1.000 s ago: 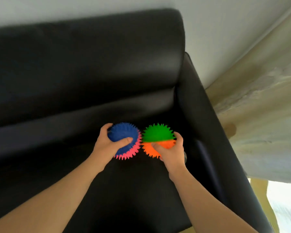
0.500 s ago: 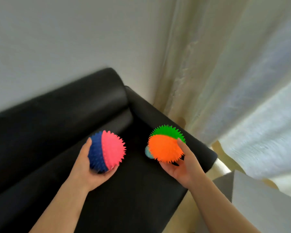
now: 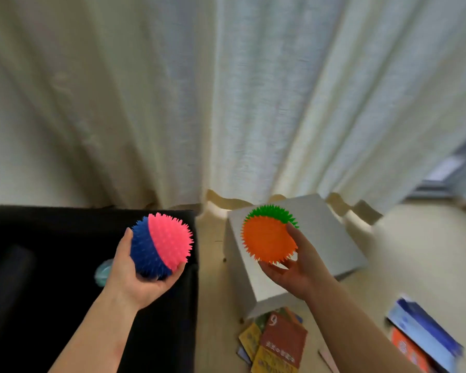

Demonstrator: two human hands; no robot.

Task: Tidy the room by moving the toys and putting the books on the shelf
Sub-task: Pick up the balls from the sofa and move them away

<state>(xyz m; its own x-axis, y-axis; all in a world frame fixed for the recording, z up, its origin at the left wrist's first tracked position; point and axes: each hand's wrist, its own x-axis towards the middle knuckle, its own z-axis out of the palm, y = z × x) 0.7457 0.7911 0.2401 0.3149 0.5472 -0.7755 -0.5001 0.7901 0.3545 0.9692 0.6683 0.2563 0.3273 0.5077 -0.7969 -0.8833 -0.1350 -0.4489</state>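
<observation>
Centrally, two spiky toy balls are held up side by side, apart from each other, in front of a pale curtain (image 3: 226, 90) that fills the upper field from 9 through 12 to 3 o'clock. The left hand (image 3: 135, 278), palm up, cradles the blue-and-pink spiky ball (image 3: 162, 244) from below, its fingers curled under the ball's lower edge and its thumb lying up the blue side. The pink half faces 2 o'clock and the blue half 8 o'clock. The right hand (image 3: 293, 267), also palm up, cups the orange-and-green spiky ball (image 3: 268, 234) from beneath and from its 4 o'clock side, fingers curled round the orange half, with the green part showing along the top rim. A black sofa (image 3: 38, 265) occupies the 7 to 9 o'clock region under the left forearm. A small pale teal object (image 3: 104, 270), too blurred to identify, lies on it just at 9 o'clock of the left wrist. Behind the right hand stands a white block-shaped piece of furniture (image 3: 334, 232) on the light floor (image 3: 213, 305). At 6 o'clock, at the foot of that block, a loose heap of books (image 3: 277, 343) lies on the floor, the uppermost red-brown. At 4 o'clock, near the frame edge, a blue book (image 3: 425, 337) lies over an orange one, both blurred.
</observation>
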